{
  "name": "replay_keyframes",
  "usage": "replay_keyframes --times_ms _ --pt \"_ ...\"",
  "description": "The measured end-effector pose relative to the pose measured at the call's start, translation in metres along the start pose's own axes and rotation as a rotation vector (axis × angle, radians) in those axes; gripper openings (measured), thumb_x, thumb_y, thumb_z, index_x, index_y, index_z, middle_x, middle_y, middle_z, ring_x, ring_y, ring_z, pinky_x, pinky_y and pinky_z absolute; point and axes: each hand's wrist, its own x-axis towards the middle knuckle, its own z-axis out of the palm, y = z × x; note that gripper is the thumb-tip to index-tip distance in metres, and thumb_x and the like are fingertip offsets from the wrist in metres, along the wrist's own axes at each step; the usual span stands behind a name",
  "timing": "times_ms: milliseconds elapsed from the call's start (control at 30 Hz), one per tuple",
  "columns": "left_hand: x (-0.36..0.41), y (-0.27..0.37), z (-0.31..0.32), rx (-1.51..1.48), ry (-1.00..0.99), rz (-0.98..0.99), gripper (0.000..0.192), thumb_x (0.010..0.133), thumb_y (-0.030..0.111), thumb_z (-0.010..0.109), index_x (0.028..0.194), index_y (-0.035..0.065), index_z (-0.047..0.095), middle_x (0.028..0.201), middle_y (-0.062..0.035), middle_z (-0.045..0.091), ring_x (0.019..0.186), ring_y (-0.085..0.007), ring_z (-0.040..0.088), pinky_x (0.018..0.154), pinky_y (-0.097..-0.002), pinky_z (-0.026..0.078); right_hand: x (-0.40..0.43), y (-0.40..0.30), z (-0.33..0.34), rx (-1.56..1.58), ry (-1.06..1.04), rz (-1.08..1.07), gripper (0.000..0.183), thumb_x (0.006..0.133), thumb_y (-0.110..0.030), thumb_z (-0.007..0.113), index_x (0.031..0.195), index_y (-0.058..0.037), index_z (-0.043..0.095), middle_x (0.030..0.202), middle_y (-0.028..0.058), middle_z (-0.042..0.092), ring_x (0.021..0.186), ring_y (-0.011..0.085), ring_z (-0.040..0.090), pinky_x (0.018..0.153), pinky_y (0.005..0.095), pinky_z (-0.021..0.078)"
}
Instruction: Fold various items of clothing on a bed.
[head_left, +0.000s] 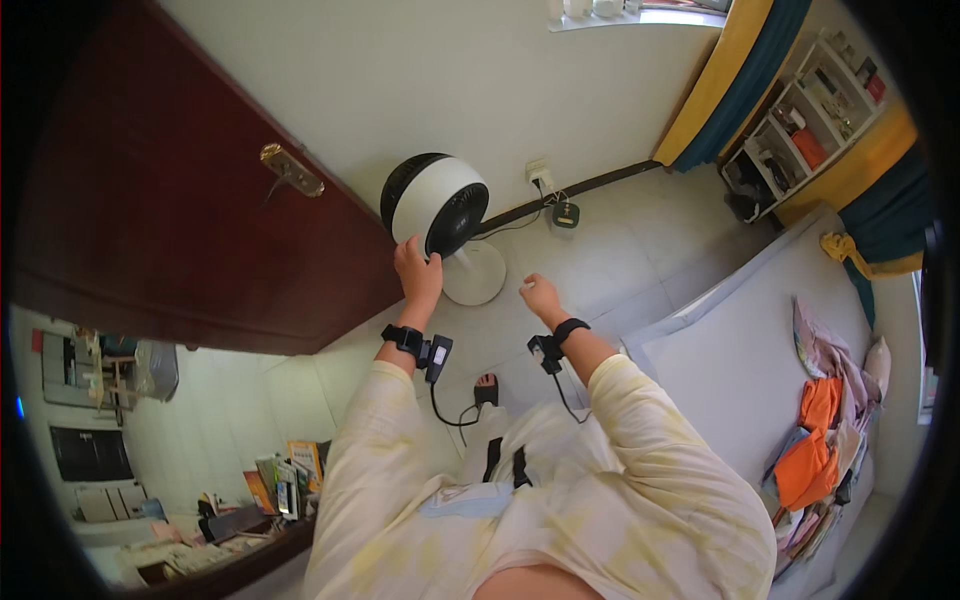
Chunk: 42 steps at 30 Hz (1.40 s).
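Note:
A white and black round-headed electric fan (420, 196) stands on the floor by the wall, on a round white base (476, 279). My left hand (418, 274) is at the lower left edge of the fan head, fingers spread and not wrapped around it. Whether the fingertips touch the casing is unclear. To the right of the base, over the floor, is my right hand (543, 297) with its fingers curled. Something small and pale shows at its fingertips; I cannot tell whether it is an object or a nail.
A dark red door (225, 225) with a metal handle is at left. Behind the fan, a cord runs to a wall socket (537, 171); a dark green box (565, 215) sits nearby. At right is a bed (720, 367) with piled clothes (814, 442), beyond it a white shelf (802, 112).

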Motion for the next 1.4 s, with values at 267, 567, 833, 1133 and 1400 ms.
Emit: replay_keyframes --times_ms 267,567,833,1133,1400 --pt "0.115 -0.048 0.035 0.158 -0.101 0.372 0.053 0.088 0.016 0.061 0.138 0.0096 0.044 0.149 -0.0191 0.036 0.138 -0.0407 0.031 0.113 -0.0515 0.026 0.093 0.005 0.145 0.027 -0.045 0.078 0.041 0.088 -0.03 0.062 0.122 -0.008 0.056 0.096 0.0186 0.069 0.094 0.0361 0.065 0.084 0.0431 0.0506" --pt "0.157 -0.077 0.099 0.423 0.014 0.374 0.061 0.085 0.043 0.064 0.142 0.0316 0.046 0.152 -0.0091 0.036 0.137 -0.0448 0.031 0.098 -0.0758 0.025 0.237 0.023 0.24 0.368 -0.096 0.004 0.042 0.097 -0.029 0.053 0.131 -0.0049 0.05 0.116 0.0212 0.064 0.11 0.04 0.059 0.09 0.0439 0.0466" --pt "0.157 -0.076 0.093 0.286 -0.05 0.412 0.089 0.062 0.043 0.083 0.142 0.0342 0.045 0.15 -0.0238 0.024 0.134 -0.0559 0.023 0.099 -0.0717 0.027 0.272 0.036 0.274 0.629 -0.108 -0.028 0.031 0.095 -0.016 0.054 0.123 -0.0034 0.06 0.121 0.0137 0.064 0.11 0.029 0.06 0.093 0.0369 0.0459" --pt "0.149 -0.079 0.084 0.275 -0.029 0.477 0.085 0.06 0.033 0.083 0.139 0.0301 0.05 0.148 -0.0278 0.027 0.132 -0.0543 0.027 0.106 -0.0637 0.028 0.25 0.015 0.278 0.858 -0.095 0.058 0.032 0.098 -0.011 0.051 0.127 -0.0012 0.055 0.12 0.0107 0.063 0.109 0.0217 0.057 0.093 0.0352 0.0451" --pt "0.147 -0.07 0.087 0.151 -0.082 0.545 0.084 0.058 0.036 0.083 0.136 0.0338 0.053 0.145 -0.0204 0.031 0.131 -0.0523 0.028 0.105 -0.063 0.03 0.246 0.06 0.283 0.971 0.013 0.059 0.036 0.098 -0.012 0.05 0.133 -0.0022 0.048 0.127 0.0095 0.058 0.115 0.0229 0.054 0.096 0.034 0.0434"
